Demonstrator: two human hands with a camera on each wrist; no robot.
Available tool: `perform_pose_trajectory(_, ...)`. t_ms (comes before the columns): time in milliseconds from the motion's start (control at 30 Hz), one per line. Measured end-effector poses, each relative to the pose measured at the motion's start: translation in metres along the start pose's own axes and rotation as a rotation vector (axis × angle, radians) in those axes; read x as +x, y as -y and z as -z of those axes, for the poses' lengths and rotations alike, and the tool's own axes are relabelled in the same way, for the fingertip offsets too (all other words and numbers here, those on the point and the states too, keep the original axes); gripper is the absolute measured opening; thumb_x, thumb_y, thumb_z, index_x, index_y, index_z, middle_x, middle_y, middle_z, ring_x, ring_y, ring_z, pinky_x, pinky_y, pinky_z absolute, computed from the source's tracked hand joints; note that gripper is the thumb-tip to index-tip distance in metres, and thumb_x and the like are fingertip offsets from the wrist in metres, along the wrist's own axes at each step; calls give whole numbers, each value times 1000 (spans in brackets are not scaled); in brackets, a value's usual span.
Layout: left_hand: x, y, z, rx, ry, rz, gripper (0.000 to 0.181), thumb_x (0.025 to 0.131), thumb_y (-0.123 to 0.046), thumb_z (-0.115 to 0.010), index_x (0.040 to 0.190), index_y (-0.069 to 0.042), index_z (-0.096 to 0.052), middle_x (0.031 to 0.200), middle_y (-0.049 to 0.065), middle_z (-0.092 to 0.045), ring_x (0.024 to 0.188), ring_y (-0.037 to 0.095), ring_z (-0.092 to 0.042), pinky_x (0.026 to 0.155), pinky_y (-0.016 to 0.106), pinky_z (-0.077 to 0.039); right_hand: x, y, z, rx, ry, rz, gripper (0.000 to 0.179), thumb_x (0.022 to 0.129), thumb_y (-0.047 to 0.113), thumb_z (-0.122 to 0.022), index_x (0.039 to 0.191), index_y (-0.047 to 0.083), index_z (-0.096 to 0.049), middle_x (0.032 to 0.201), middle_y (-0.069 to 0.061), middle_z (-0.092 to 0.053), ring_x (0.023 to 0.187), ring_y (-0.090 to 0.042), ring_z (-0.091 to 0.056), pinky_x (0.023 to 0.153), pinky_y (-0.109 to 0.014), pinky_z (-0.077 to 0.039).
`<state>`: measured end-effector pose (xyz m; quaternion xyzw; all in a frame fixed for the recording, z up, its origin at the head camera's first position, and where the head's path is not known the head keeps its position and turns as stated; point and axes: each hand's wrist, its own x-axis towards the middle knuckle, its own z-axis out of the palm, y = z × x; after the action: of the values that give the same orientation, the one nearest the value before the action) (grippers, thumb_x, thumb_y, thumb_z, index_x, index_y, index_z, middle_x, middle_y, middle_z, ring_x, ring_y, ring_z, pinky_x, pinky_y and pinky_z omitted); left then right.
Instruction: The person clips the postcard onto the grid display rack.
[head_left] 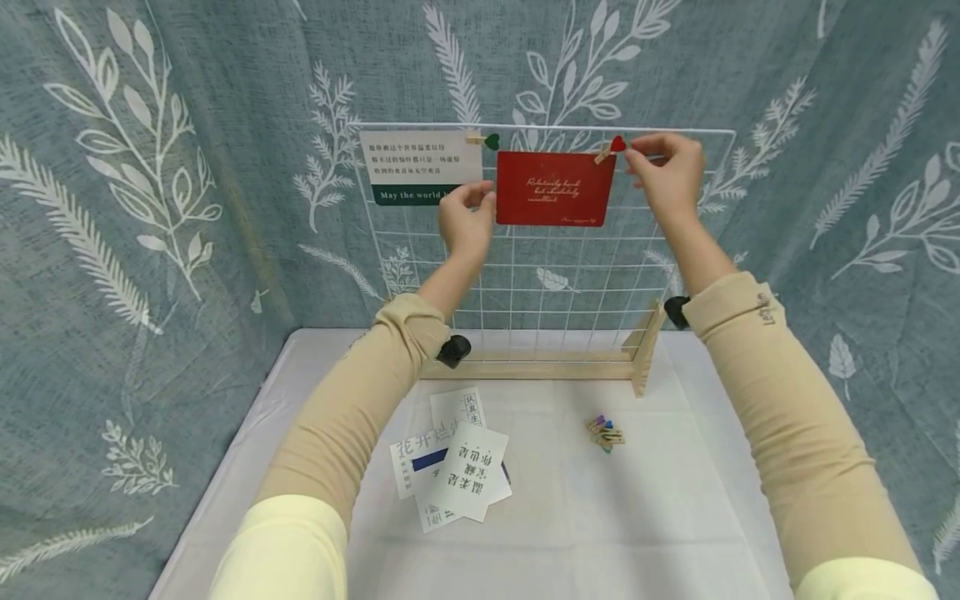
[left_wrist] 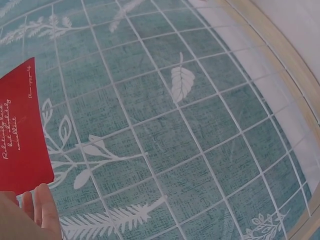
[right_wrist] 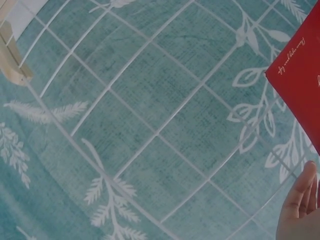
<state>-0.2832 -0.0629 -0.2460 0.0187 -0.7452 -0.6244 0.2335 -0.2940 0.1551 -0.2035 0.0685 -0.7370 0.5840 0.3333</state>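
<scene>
A red card (head_left: 555, 189) with pale writing hangs at the top of a white wire grid (head_left: 555, 275). My left hand (head_left: 468, 218) pinches its left edge; in the left wrist view the fingers (left_wrist: 46, 207) meet the corner of the card (left_wrist: 25, 130). A small wooden clothespin (head_left: 603, 155) with a red heart sits at the card's upper right corner. The fingertips of my right hand (head_left: 671, 175) pinch the clothespin's heart end. In the right wrist view, the hand (right_wrist: 300, 210) is partly cut off and the clothespin does not show.
A white-and-green card (head_left: 420, 167) hangs at left, with a green-heart clothespin (head_left: 483, 141). The grid stands in a wooden base (head_left: 540, 369). Below, overlapping cards (head_left: 472, 471) and a small pile of clothespins (head_left: 604, 433) lie on the white tablecloth (head_left: 562, 517).
</scene>
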Motion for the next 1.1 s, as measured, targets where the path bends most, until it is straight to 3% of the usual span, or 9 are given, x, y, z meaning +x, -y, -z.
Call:
perform_pose_trajectory(500, -4, -1, 4, -2, -6, -27, 20, 89, -10, -64, 107, -5, -69, 101, 13, -70, 83, 20, -66, 65, 19, -48, -6, 1, 3, 37, 5, 8, 20, 83, -2, -65, 98, -14, -65, 61, 20, -57, 50, 8, -56, 47, -8, -46)
perform_pose_trajectory(700, -4, 0, 8, -37, 17, -44, 22, 89, -8, -64, 111, -5, -68, 103, 14, -69, 88, 23, -69, 65, 19, -52, -8, 1, 6, 19, 7, 7, 20, 84, -1, -65, 98, -14, -65, 60, 21, -57, 50, 7, -56, 47, -8, -46)
perform_pose_trajectory(933, -5, 1, 13, -33, 42, -100, 25, 88, -5, -64, 113, -2, -67, 104, 18, -68, 97, 26, -64, 77, 28, -54, -11, -1, 10, 8, 26, 11, 19, 84, 2, -65, 98, -12, -65, 62, 20, -58, 52, 6, -57, 49, -8, -46)
perform_pose_trajectory(1100, -5, 7, 20, -20, 64, -82, 26, 88, -5, -65, 113, -5, -67, 106, 16, -69, 96, 23, -65, 77, 25, -54, -15, -3, 12, 16, 45, 13, 20, 85, 0, -65, 99, -14, -64, 62, 21, -58, 51, 7, -57, 49, -8, -46)
